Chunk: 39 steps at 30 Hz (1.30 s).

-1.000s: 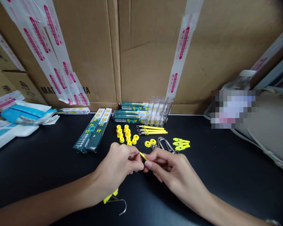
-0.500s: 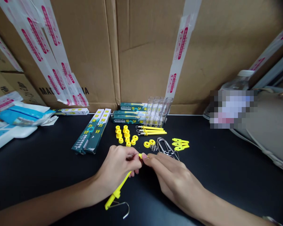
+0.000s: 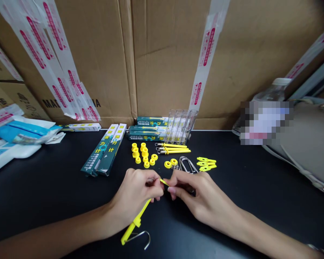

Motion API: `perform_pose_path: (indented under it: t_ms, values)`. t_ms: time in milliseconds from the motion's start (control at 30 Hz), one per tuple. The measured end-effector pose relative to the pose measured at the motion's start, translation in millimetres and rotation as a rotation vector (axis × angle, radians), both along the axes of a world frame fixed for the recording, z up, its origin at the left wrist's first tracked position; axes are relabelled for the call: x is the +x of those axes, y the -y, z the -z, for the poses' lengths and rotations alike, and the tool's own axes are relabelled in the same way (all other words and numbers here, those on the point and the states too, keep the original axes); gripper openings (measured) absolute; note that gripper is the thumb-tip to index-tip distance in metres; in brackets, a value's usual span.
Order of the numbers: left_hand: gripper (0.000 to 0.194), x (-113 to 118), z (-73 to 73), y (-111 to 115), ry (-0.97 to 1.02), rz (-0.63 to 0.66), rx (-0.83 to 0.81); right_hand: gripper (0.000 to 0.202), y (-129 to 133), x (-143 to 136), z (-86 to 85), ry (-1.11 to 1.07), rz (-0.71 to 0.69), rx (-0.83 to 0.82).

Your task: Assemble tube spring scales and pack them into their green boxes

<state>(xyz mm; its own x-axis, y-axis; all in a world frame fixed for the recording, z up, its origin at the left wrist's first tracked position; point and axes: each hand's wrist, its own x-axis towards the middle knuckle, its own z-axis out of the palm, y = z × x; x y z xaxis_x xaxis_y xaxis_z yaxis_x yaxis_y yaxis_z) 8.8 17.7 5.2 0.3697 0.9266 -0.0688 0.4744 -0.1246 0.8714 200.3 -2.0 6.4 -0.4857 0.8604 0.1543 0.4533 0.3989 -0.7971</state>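
Observation:
My left hand (image 3: 140, 192) is closed round a yellow plastic rod (image 3: 135, 223) that slants down toward me. A bent metal hook (image 3: 146, 234) hangs from the rod's lower end. Between the two hands shows a small, thin yellow plastic piece (image 3: 164, 182). The thumb and fingers of my right hand (image 3: 205, 194) pinch its right end, while its other end meets my left fingertips. Whether that piece joins the rod is hidden by the left fingers. Just beyond my right hand lie metal hooks (image 3: 187, 163) and yellow rings (image 3: 167, 164).
Yellow caps (image 3: 144, 151), yellow rods with springs (image 3: 175, 149) and flat yellow tabs (image 3: 206, 164) lie on the black table. Clear tubes (image 3: 179, 126) stand behind them. Green-and-white boxes (image 3: 110, 153) lie left, before a cardboard wall (image 3: 162, 64). A bottle (image 3: 272, 95) and bag (image 3: 307, 144) sit right.
My right hand has shifted slightly right and turned, its fingers now curled in a pinch. More of the small yellow piece shows between the hands. My left hand has barely moved.

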Motion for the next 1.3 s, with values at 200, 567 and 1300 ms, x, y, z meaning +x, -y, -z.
perform_pose_path:
  t_ms: [200,567,1300]
  values:
    - [0.018,0,1.2,-1,-0.001,0.003,0.002,0.023,3,0,1.8,0.125,-0.055,0.208]
    - [0.017,1,4.3,0,0.010,-0.016,-0.009,0.038,-8,-3,3.1,-0.562,-0.073,-0.661]
    - [0.019,-1,-1.1,-4,-0.022,-0.004,-0.091,0.024,0,2,16.1,0.088,-0.073,0.308]
